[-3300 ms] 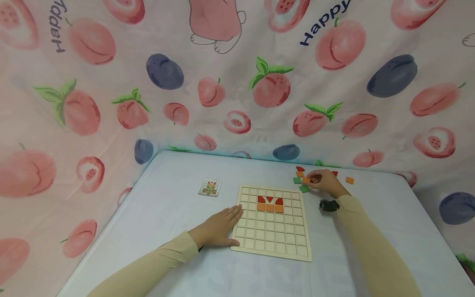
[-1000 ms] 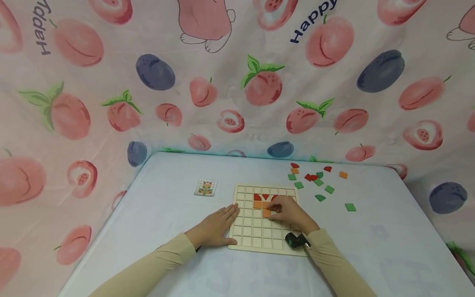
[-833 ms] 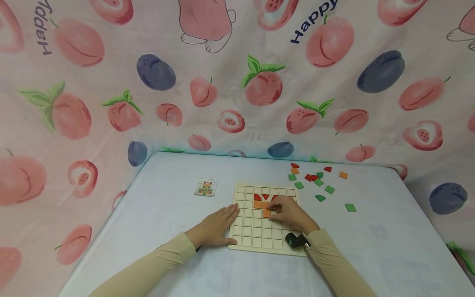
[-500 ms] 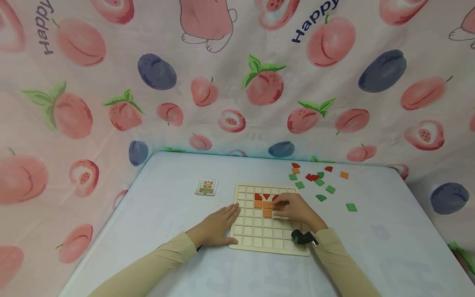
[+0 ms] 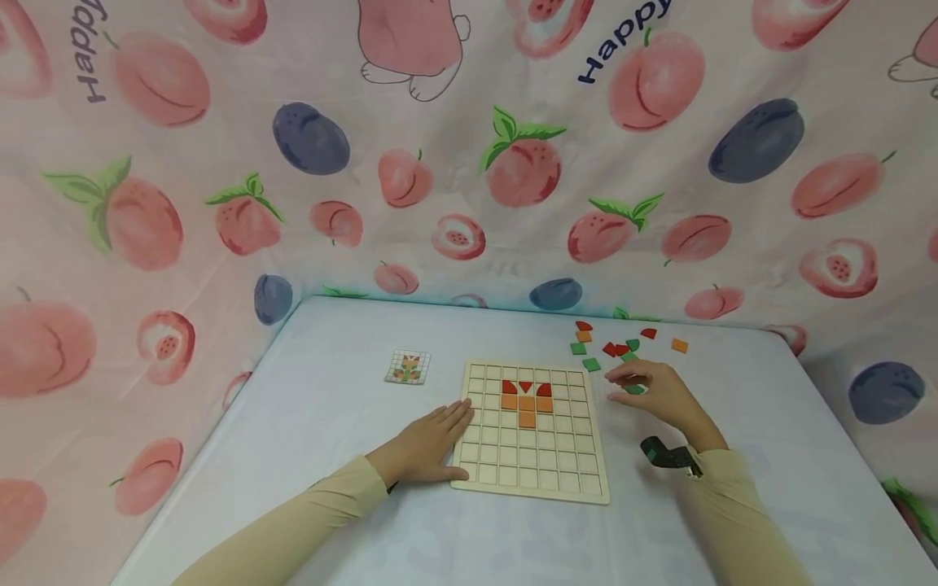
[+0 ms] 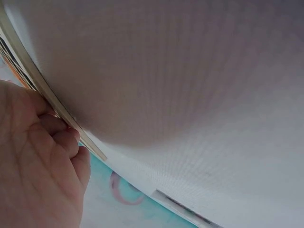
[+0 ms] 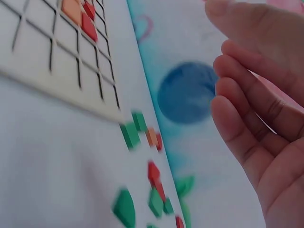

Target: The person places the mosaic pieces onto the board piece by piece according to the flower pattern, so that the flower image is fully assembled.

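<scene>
A wooden grid board (image 5: 513,457) lies on the white table. Near its top sit two red quarter-round tiles (image 5: 544,391) with a small red triangle (image 5: 525,387) between them, a row of orange square tiles (image 5: 509,403) below, and another orange square (image 5: 527,419) under the middle. My left hand (image 5: 427,445) rests flat with straight fingers against the board's left edge. Off the board's right side hovers my right hand (image 5: 658,396), fingers loosely bent and holding nothing in the right wrist view. A green rounded tile (image 7: 125,208) lies on the table by it, partly hidden in the head view.
Loose green, red and orange tiles lie scattered at the back right, among them a green square (image 5: 591,365) and an orange square (image 5: 680,346). A small pattern card (image 5: 408,367) lies left of the board. Fruit-printed cloth (image 5: 469,179) hangs behind the table.
An orange square was carried from the loose tiles onto the board, under the middle of the row. My right hand then left the board, moving right toward the loose tiles. The left hand stayed.
</scene>
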Action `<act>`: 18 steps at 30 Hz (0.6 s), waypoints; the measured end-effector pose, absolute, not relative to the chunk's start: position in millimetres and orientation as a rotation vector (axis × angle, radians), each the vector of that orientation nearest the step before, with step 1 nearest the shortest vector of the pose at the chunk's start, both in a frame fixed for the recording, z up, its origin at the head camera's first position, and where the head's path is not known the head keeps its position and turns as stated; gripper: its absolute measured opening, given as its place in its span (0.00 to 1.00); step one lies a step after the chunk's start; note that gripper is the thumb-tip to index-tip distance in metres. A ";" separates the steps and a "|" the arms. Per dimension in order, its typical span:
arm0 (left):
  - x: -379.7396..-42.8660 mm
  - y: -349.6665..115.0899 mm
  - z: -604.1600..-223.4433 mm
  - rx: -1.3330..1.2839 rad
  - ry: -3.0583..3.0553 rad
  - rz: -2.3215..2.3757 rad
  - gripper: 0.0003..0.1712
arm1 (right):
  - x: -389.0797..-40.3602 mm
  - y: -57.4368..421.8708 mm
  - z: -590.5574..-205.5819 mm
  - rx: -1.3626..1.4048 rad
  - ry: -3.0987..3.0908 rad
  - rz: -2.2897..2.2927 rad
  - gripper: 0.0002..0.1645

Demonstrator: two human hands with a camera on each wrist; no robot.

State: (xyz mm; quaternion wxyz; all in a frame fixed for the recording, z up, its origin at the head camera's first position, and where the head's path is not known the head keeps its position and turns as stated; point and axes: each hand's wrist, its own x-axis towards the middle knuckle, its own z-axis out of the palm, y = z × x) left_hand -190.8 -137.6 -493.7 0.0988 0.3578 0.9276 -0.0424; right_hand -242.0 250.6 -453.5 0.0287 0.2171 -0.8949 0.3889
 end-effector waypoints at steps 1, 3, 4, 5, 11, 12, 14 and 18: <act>-191.0 -137.8 -493.5 1.057 2.743 -0.126 0.55 | -242.1 256.3 -453.0 0.655 -2.748 1.197 0.18; -191.1 -138.1 -493.3 1.055 2.742 -0.127 0.55 | -243.0 266.7 -453.1 0.618 -2.735 1.202 0.18; -191.3 -138.1 -493.2 1.053 2.740 -0.127 0.55 | -243.5 271.3 -453.8 0.593 -2.737 1.195 0.18; -191.4 -138.2 -493.3 1.051 2.738 -0.127 0.55 | -243.9 275.6 -454.7 0.560 -2.744 1.186 0.18; -192.1 -138.1 -493.1 1.055 2.740 -0.129 0.55 | -250.3 293.0 -467.5 0.365 -2.835 1.144 0.22; -192.2 -138.0 -493.3 1.056 2.741 -0.129 0.55 | -251.6 294.6 -470.3 0.342 -2.847 1.145 0.23; -192.2 -137.8 -493.6 1.056 2.740 -0.127 0.55 | -254.2 297.2 -476.4 0.305 -2.870 1.147 0.24; -191.7 -137.3 -494.9 1.047 2.738 -0.118 0.56 | -259.9 299.4 -488.2 0.259 -2.894 1.157 0.27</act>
